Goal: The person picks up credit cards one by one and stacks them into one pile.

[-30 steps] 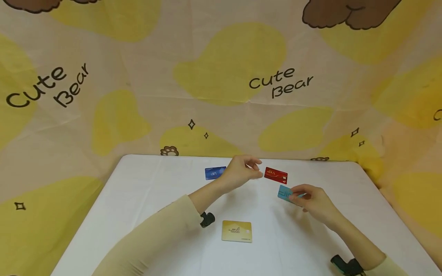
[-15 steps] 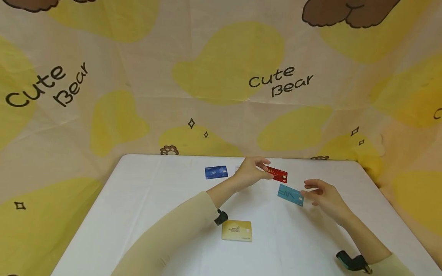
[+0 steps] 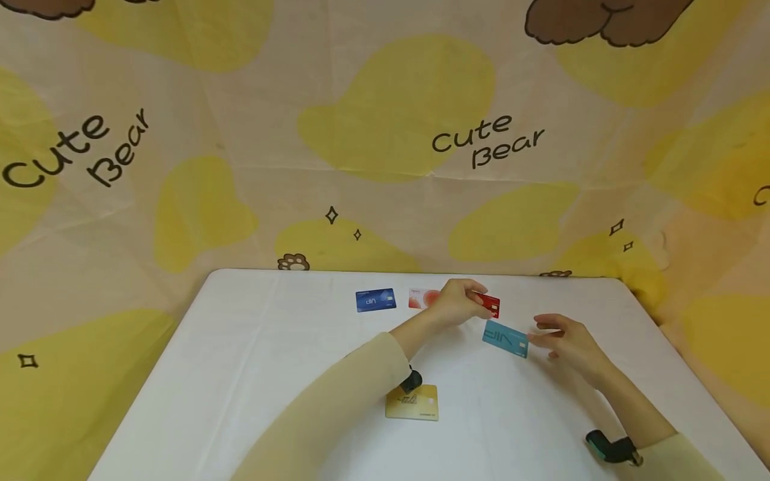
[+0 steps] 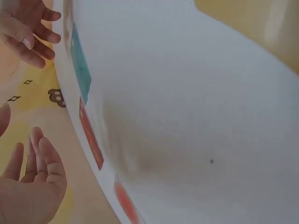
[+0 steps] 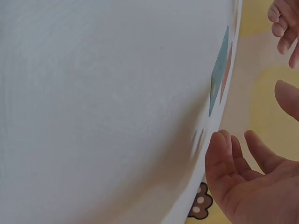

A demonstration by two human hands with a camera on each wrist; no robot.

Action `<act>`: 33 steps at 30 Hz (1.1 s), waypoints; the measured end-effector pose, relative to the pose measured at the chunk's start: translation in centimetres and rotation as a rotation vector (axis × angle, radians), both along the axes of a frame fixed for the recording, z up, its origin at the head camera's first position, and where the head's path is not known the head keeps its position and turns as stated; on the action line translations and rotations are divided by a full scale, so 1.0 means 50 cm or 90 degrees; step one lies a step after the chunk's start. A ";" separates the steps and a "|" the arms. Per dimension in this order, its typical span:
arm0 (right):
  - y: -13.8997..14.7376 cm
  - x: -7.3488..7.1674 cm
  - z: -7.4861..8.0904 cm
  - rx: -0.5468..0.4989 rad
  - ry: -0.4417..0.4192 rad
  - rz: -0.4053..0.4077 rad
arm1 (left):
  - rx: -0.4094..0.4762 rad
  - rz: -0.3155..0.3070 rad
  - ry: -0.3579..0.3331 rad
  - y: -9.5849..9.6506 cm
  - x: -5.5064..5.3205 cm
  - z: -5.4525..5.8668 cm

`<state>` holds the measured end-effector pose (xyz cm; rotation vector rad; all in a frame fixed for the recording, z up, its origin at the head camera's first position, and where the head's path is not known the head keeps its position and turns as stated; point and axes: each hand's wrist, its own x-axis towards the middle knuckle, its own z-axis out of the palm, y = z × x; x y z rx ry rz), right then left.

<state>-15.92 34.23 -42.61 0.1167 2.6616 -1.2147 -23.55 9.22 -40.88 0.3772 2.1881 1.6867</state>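
Note:
My left hand (image 3: 460, 304) hovers over the red card (image 3: 493, 306) at the back of the table and hides part of it. In the left wrist view, the fingers of that hand are loosely bent and apart from the red card (image 4: 91, 133). To the right, my right hand (image 3: 568, 344) is beside the teal card (image 3: 505, 339), which lies flat on the table. The right wrist view shows the right hand (image 5: 250, 184) with relaxed fingers and nothing between them, apart from the teal card (image 5: 218, 74).
A blue card (image 3: 375, 300) and a white-and-red card (image 3: 424, 298) lie along the back of the white table (image 3: 271, 354). Nearer the front lies a gold card (image 3: 421, 405), partly covered by the left wrist camera. A printed cloth (image 3: 391, 107) hangs behind the table.
My right hand has let go of the teal card and drawn back to the right. The left hand has moved right, uncovering the blue and white-and-red cards and coming over the red one.

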 end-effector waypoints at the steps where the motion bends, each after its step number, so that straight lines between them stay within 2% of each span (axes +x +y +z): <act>1: 0.002 -0.001 -0.001 0.002 -0.004 0.000 | -0.003 -0.003 0.002 0.006 -0.001 -0.004; 8: 0.008 -0.007 -0.009 0.007 -0.021 0.012 | -0.059 0.001 0.003 0.035 -0.004 -0.033; 15: 0.010 -0.011 -0.014 0.015 -0.033 0.009 | -0.087 0.028 -0.041 0.048 -0.003 -0.052; 19: 0.013 -0.016 -0.022 0.031 -0.030 0.025 | -0.097 0.029 -0.058 0.052 -0.003 -0.064; 22: 0.015 -0.020 -0.028 0.053 -0.022 0.038 | -0.126 0.024 -0.036 0.057 -0.005 -0.074; 26: 0.016 -0.023 -0.031 0.075 -0.017 0.045 | -0.185 0.008 0.016 0.063 -0.009 -0.080; 33: 0.012 -0.029 -0.039 0.076 -0.008 0.051 | -0.263 -0.039 0.057 0.063 -0.010 -0.077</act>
